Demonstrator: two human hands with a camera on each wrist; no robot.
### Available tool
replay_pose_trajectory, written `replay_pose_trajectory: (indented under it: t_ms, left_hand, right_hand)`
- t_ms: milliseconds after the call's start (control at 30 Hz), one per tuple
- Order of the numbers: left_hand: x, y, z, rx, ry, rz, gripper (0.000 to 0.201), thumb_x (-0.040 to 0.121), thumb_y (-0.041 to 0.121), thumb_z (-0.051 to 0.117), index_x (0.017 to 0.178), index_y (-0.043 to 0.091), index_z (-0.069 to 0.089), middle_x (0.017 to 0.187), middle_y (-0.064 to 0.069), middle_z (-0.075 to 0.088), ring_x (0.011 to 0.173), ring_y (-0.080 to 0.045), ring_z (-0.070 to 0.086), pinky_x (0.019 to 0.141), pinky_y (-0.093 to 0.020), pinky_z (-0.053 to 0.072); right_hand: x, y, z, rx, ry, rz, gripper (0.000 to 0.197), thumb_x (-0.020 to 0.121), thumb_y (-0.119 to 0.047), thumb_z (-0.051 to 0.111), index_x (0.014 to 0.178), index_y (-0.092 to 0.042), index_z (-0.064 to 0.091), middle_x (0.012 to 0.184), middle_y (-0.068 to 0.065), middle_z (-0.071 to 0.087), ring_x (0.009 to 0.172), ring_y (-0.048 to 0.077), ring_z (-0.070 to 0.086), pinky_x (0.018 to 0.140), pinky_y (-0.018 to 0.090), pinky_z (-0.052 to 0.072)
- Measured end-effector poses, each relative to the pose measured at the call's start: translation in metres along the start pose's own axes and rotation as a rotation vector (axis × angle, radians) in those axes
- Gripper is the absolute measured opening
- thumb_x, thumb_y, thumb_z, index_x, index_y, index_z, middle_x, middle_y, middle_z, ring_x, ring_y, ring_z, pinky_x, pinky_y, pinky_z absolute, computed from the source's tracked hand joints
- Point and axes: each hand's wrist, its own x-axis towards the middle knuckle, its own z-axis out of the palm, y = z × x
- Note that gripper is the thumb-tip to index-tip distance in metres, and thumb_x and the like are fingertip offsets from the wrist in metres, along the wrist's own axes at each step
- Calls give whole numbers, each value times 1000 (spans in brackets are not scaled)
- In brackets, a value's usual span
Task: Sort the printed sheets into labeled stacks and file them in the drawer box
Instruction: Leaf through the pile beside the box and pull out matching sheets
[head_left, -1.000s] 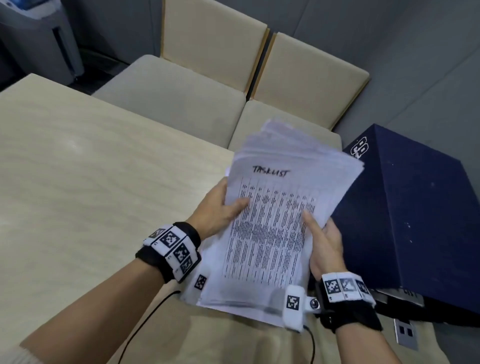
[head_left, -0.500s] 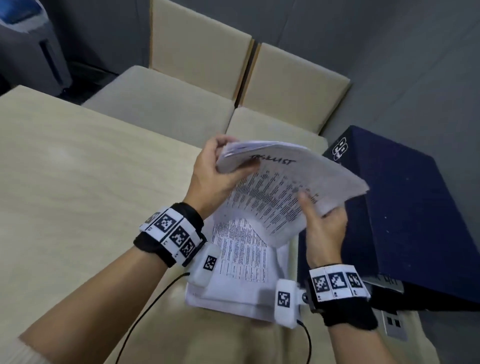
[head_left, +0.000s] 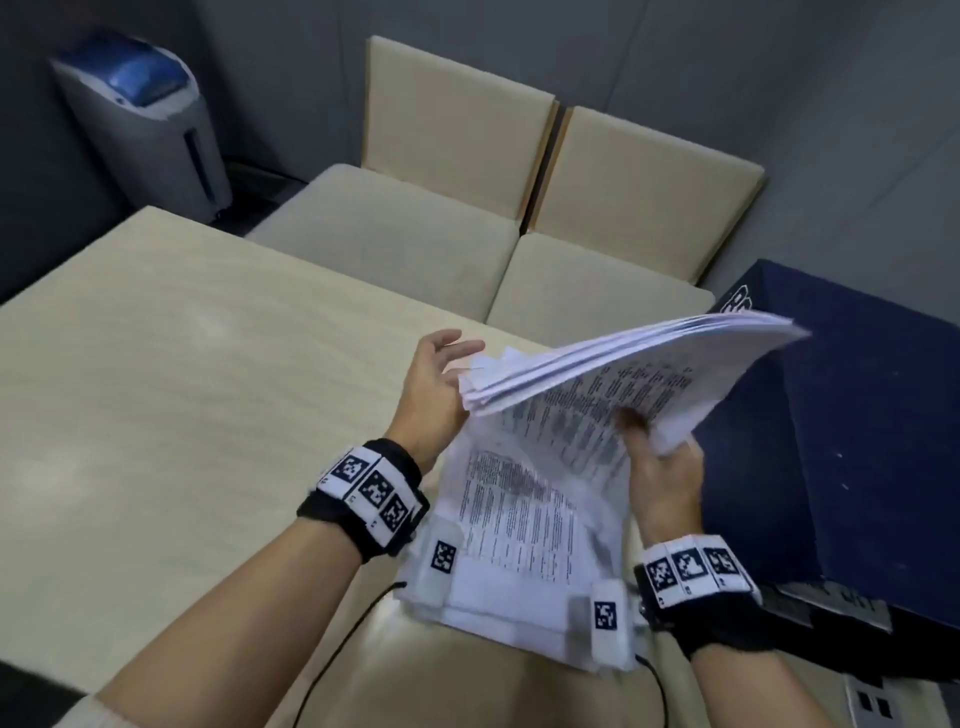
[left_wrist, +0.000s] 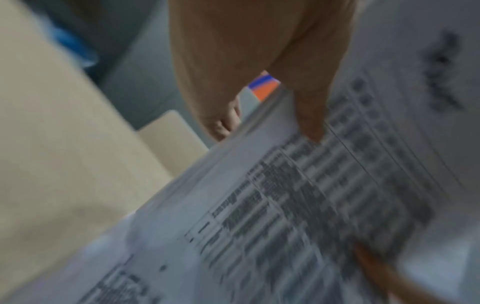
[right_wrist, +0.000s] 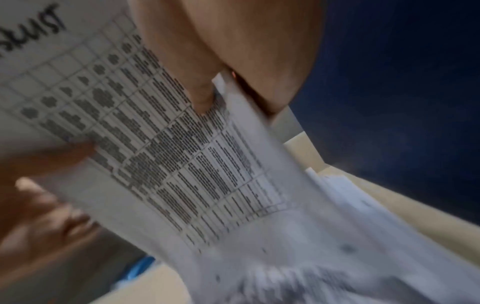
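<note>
The right hand (head_left: 662, 467) is gripping a thick bundle of printed sheets (head_left: 639, 364), thumb (head_left: 631, 421) pressing on the printed face and fingers curling underneath, out of sight in the head view. It is tilting the bundle up so that its free end is fanning toward the dark blue drawer box (head_left: 852, 441), which is standing just beside that hand on the right. The bundle's long axis is running from the lower sheets up and away toward the box.

The left hand (head_left: 436, 384) is sitting at the bundle's left edge, on the side away from the box, fingers spread and relaxed. In the left wrist view its thumb (left_wrist: 309, 115) is touching the printed face with the fingers below the edge, so it seems to be steadying rather than clamping, though blur leaves this uncertain.

Further from the box, below the lifted bundle, more sheets (head_left: 519, 525) are lying on the pale table (head_left: 182, 389), between the two wrists.

The right hand, being nearer the box, is likely the one placed to carry the bundle there; the lifted bundle is already leaning that way.
</note>
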Motion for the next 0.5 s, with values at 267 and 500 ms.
replay_pose_trajectory:
  t_ms: [267,500]
  left_hand:
    - [8,32,-77,143,-78,76,39,81,10,80,115,6,62,99,-3,75,83,-15,73,68,-25,55]
    - [36,49,-195,169,34,38,39,83,2,76,119,5,61,109,-11,74,96,-29,73,81,-42,60]
  right_hand:
    - [0,-49,72,248,-32,-113,36,82,-27,77,112,-14,62,94,-8,72,90,3,69,80,19,54]
    - [-10,-51,202,170,-293,-66,46,84,-23,76,125,-18,57,116,-6,70,108,9,66,91,28,51]
